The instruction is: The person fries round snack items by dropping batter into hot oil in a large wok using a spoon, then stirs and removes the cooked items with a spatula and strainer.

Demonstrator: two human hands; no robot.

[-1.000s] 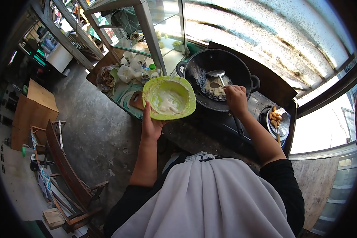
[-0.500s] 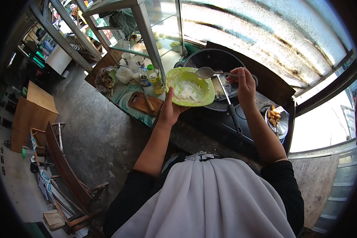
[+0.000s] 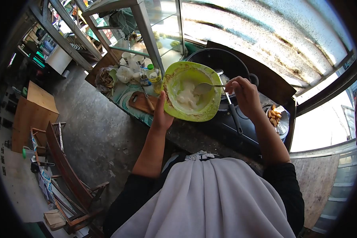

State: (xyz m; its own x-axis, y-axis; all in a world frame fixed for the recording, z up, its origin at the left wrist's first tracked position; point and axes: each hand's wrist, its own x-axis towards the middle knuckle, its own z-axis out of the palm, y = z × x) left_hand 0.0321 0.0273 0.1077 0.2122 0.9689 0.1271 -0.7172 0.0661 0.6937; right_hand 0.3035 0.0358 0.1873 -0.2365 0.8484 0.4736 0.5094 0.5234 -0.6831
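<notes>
My left hand point(image 3: 162, 113) grips the left rim of a lime-green bowl point(image 3: 210, 111), which is tilted toward me. Pale, wet batter point(image 3: 186, 97) lies in the bowl, and smears of it coat the rim. Between the fingers of my right hand point(image 3: 244, 95) is the handle of a metal spoon point(image 3: 202, 88), its tip dipped into the batter. Behind the bowl stands a large black wok point(image 3: 214, 57), partly hidden by it. A spatula with a black handle point(image 3: 235, 119) leans out of the wok toward me; its head is mostly covered by the bowl and my hand.
Fried pieces point(image 3: 273, 115) sit in a metal container right of the stove point(image 3: 250, 129). Left of the bowl are a wooden cutting board point(image 3: 138, 104) with a knife, a yellow bottle point(image 3: 156, 81) with a green cap, and plastic bags. A glass case point(image 3: 162, 31) rises behind. A wooden bench point(image 3: 65, 166) stands lower left.
The bowl has come nearer to me and tilted more toward me. The spoon has gone from above the bowl's far rim down into the batter, my right hand lowering with it.
</notes>
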